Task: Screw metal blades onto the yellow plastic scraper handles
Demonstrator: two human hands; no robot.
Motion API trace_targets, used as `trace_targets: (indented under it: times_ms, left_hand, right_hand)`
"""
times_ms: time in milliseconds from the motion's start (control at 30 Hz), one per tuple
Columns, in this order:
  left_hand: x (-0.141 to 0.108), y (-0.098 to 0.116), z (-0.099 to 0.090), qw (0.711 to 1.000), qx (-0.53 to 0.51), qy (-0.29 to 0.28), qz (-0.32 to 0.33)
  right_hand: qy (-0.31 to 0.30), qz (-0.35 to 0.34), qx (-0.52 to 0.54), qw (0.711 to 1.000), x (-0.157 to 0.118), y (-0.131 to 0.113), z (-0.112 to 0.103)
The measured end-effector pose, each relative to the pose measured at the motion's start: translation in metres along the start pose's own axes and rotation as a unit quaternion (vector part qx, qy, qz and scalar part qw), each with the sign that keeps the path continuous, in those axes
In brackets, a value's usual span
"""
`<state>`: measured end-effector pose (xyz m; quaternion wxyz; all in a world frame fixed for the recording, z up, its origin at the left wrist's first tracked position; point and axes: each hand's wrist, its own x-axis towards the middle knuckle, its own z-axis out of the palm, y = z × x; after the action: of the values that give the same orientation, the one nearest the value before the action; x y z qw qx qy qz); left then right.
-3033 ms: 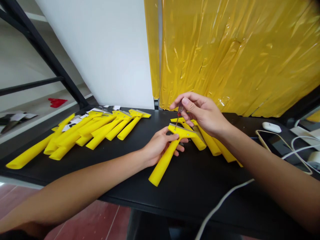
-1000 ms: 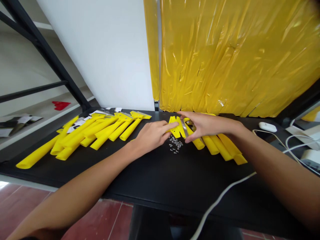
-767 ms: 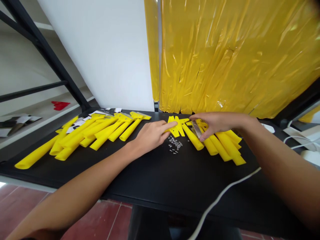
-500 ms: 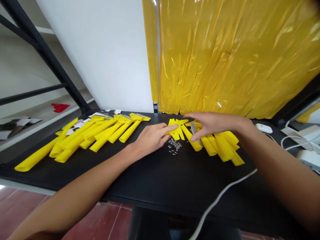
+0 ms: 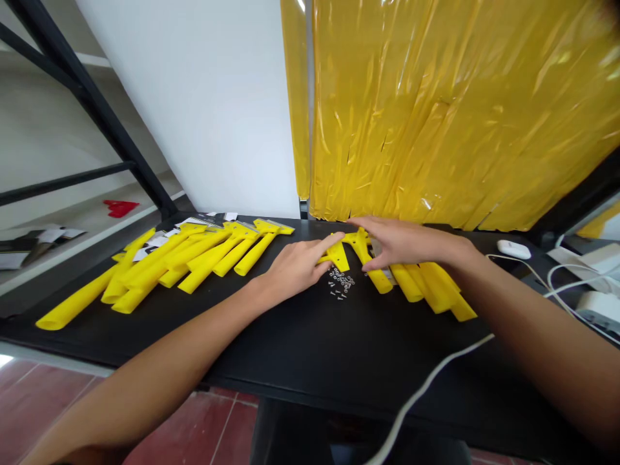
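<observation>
Left hand (image 5: 295, 268), fingers (image 5: 322, 250) resting unclamped on yellow scraper (image 5: 338, 257); right hand (image 5: 411, 244), fingers (image 5: 380, 232) spread over second scraper (image 5: 371, 274); loose screws (image 5: 341, 284) at six o'clock, on worktop (image 5: 339, 361).

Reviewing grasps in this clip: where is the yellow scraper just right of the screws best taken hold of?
Take the scraper's handle from the near side: it slants toward the person, its rounded end lying free on the black table, while the head sits under the right hand, close to other scrapers.

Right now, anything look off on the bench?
Yes: loose screws lie scattered on the black table just beside the left hand, odd next to the yellow scrapers, which lie side by side.
</observation>
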<state>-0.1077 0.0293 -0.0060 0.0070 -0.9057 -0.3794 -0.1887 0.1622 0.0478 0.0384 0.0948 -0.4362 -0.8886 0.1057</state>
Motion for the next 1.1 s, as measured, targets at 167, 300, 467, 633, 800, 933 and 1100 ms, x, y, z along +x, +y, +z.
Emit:
trace_targets:
  times_ms: [167, 300, 467, 633, 800, 933, 1100]
  left_hand:
    - [0.001, 0.002, -0.003, 0.999, 0.035, -0.008, -0.03]
    - [0.002, 0.003, -0.004, 0.999, 0.028, -0.002, -0.027]
    - [0.005, 0.008, -0.015, 0.984, -0.108, 0.052, -0.132]
    - [0.021, 0.021, -0.015, 0.824, -0.492, 0.034, -0.279]
    - [0.06, 0.035, 0.01, 0.643, -0.679, -0.013, -0.354]
    - [0.091, 0.044, 0.029, 0.601, -0.7, 0.019, -0.386]
    - [0.116, 0.055, 0.04, 0.578, -0.712, 0.045, -0.395]
  right_hand:
    - [0.02, 0.118, -0.05, 0.992, -0.031, 0.054, -0.051]
    - [-0.009, 0.222, -0.014, 0.975, -0.068, 0.099, -0.071]
    - [-0.017, 0.274, 0.075, 0.959, -0.082, 0.12, -0.05]
    - [-0.039, 0.258, 0.127, 0.957, -0.078, 0.114, -0.034]
    - [-0.034, 0.273, 0.131, 0.952, -0.085, 0.112, -0.04]
    - [-0.009, 0.293, 0.106, 0.95, -0.083, 0.105, -0.057]
    - [0.013, 0.234, 0.041, 0.971, -0.059, 0.069, -0.077]
